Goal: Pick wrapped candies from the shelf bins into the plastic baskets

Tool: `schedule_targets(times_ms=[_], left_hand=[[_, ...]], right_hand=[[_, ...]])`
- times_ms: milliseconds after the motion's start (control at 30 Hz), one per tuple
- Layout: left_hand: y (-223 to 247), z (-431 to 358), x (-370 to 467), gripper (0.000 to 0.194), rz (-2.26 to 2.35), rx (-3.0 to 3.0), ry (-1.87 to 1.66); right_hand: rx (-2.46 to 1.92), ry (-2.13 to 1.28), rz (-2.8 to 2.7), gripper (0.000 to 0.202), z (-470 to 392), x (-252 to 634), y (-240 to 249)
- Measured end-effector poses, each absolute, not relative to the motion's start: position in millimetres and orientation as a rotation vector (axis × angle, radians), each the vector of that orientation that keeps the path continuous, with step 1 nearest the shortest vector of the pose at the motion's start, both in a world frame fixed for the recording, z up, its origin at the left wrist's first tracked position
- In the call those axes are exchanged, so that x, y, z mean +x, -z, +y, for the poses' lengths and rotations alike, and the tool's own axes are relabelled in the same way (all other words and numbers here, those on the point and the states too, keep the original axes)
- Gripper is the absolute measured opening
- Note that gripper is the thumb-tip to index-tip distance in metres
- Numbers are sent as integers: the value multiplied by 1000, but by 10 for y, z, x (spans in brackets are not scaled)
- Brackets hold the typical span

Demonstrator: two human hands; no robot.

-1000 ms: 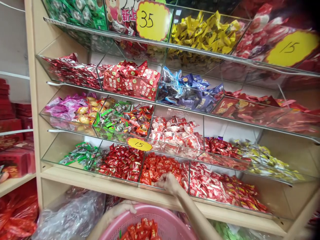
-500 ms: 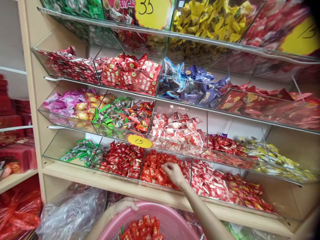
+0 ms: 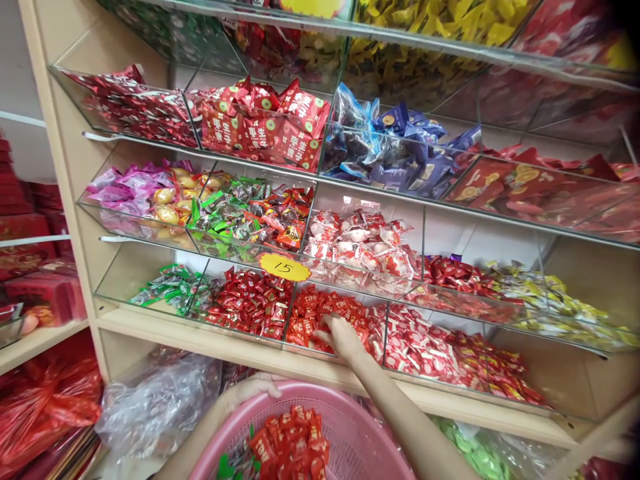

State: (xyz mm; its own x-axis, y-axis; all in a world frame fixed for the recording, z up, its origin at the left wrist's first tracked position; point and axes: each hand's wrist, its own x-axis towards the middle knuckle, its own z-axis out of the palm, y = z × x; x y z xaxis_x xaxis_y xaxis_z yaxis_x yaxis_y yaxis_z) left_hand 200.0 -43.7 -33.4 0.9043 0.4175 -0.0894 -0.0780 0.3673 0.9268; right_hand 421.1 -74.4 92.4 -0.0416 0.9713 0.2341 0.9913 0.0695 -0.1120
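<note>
My left hand (image 3: 253, 388) grips the upper left rim of a pink plastic basket (image 3: 370, 427). Inside the basket lie red wrapped candies (image 3: 295, 443), with some green-wrapped candies (image 3: 233, 467) at their left. My right hand (image 3: 343, 335) reaches into a bottom-row compartment, over the red-orange wrapped candies (image 3: 306, 313). Its thumb and fingers are apart and pointed down at the candies; I see nothing held between them. Dark red candies (image 3: 253, 300) fill the compartment to its left, and pink-and-white candies (image 3: 420, 343) lie to its right.
Clear dividers and front panels edge the stacked candy compartments. A yellow price tag (image 3: 285, 267) hangs just above the bottom row. The wooden shelf edge (image 3: 200, 337) runs between basket and compartments. Below are a clear plastic bag (image 3: 160, 400) and a red bag (image 3: 45, 400).
My right hand has lowered into the red-orange candies, and its pinched fingers have spread. The view has tilted down, showing more of the basket and its green candies. My left hand keeps the rim.
</note>
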Motion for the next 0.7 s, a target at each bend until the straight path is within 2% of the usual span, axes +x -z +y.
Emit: schedule_targets(times_ms=[167,400,700], left_hand=[[361,-433,2010,47,296,1168,-331],[398,-405,2004,47,339,1152,-322],[305,-467,1995,46,354,1195,-325]], right_hand=[[-1982,134,-2173,29,-713,4214,-919],[-2091,308,-2405,30,-738,4088,-1035],[-1966,198,-2413,23,-719,4175,-1016]])
